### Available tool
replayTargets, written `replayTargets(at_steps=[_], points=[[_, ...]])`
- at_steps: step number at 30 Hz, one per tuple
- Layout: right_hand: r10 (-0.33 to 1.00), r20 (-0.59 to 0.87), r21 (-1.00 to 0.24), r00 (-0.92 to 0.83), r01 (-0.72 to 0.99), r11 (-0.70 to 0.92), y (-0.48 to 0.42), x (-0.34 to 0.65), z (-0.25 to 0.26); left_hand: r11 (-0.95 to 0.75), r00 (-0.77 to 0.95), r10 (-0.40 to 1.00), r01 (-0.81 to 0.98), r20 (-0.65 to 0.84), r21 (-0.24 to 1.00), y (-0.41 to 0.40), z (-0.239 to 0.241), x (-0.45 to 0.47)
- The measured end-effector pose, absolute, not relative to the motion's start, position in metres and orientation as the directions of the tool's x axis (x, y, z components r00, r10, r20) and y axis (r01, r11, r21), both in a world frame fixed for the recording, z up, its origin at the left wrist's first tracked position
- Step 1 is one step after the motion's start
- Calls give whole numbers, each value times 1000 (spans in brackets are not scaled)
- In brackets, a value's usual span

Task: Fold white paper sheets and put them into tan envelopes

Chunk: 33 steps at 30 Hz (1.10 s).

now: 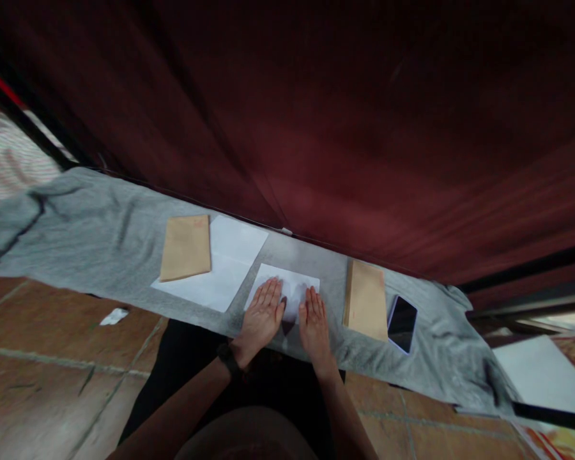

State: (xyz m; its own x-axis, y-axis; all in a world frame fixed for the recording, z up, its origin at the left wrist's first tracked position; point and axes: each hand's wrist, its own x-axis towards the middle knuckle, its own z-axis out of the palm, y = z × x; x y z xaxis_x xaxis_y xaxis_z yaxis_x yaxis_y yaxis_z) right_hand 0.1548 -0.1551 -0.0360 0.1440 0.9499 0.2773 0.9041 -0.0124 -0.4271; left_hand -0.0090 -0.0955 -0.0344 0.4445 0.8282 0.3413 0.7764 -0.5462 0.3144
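A folded white sheet of paper (290,281) lies in front of me on the grey cloth. My left hand (263,310) rests flat on its left part, fingers stretched out. On the right part of the same sheet lies my right hand (314,319), also flat with its fingers extended. To the left, larger white paper (234,246) with a crease is spread out, and a brown envelope (186,248) sits on top of it. Right of my hands is a stack of brown envelopes (367,299).
The grey cloth (110,223) covers a narrow bench against a dark red panel (316,160). A phone (402,324) lies right of the envelope stack. A crumpled white scrap (114,316) is on the tiled floor. A white board-like thing (544,374) stands at the far right.
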Motion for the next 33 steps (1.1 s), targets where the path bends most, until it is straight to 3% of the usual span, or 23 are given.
replayTargets(at_steps=[5, 12, 24, 33], points=[[975, 217, -491, 50, 869, 65, -119, 133, -31, -642, 583, 766, 714, 272, 280, -69, -50, 14], [959, 272, -372, 76, 928, 32, -111, 126, -43, -632, 582, 775, 730, 246, 262, -59, -59, 9], [911, 367, -199, 189, 972, -122, -126, 155, -57, -452, 395, 883, 862, 255, 230, -52, -46, -8], [896, 303, -268, 324, 931, -246, -130, 159, -52, -364, 290, 911, 899, 292, 244, -60, -40, -7]])
